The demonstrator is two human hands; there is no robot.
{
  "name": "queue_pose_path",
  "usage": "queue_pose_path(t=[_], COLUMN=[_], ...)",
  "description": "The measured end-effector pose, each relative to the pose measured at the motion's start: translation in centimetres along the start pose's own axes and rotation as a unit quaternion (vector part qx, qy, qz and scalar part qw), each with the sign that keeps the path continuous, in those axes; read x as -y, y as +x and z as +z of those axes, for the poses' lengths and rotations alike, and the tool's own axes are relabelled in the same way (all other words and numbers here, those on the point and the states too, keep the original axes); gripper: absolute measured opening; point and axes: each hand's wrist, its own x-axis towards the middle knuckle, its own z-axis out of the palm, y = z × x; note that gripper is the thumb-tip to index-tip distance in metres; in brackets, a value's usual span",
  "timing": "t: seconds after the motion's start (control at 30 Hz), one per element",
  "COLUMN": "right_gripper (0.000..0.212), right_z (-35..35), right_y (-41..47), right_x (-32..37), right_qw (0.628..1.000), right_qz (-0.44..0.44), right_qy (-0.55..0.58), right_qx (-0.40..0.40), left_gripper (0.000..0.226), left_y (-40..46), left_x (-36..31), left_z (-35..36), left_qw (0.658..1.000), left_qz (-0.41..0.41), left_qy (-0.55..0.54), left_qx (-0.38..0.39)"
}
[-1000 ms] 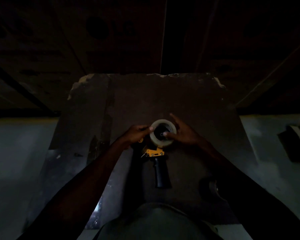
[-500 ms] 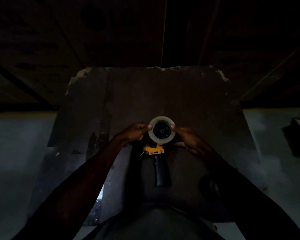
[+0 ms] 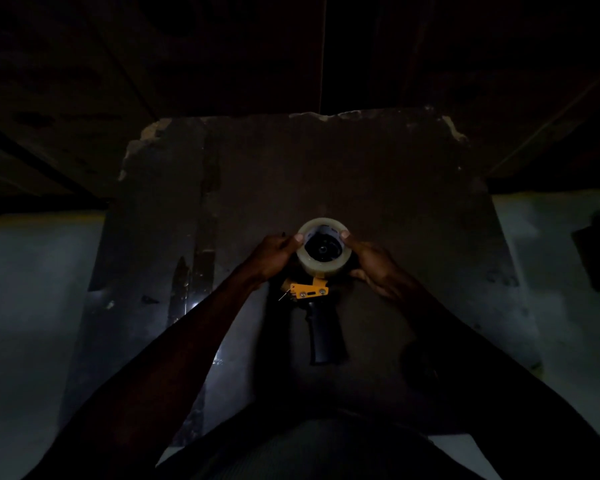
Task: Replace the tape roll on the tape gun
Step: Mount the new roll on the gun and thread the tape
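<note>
1. One dark work board [image 3: 326, 174] lies under both sets of fingers, reaching well beyond them on every side
2. One tape gun [image 3: 321, 317] rests on it: the black handle points back toward the person, below the fingers, and the yellow bracket [image 3: 309, 289] sits just under them
3. One tape roll [image 3: 324, 246] sits over the gun's hub, directly between the two thumbs. I judge it light and stiff at the core, with a slick outer wrap (best held by the rim edges, as now)
4. The left hand [image 3: 269, 252] and right hand [image 3: 373, 263] each pinch the roll's rim, thumb on top and the other fingers closed against its side
</note>
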Motion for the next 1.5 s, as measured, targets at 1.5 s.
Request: queue_pose_path(t=[1.5], right_gripper=[0.038], right_z=[-0.5], right_y=[0.3], right_x=[-3.1], right_qw=[0.98], right_qz=[-0.089], right_qy=[-0.146], right_qx=[-0.105], left_gripper=[0.024], left_y=[-7.4], left_x=[7.6], left_z=[-0.9], left_qw=[0.978], left_qz=[0.071], left_qy=[0.087], left_qx=[-0.177])
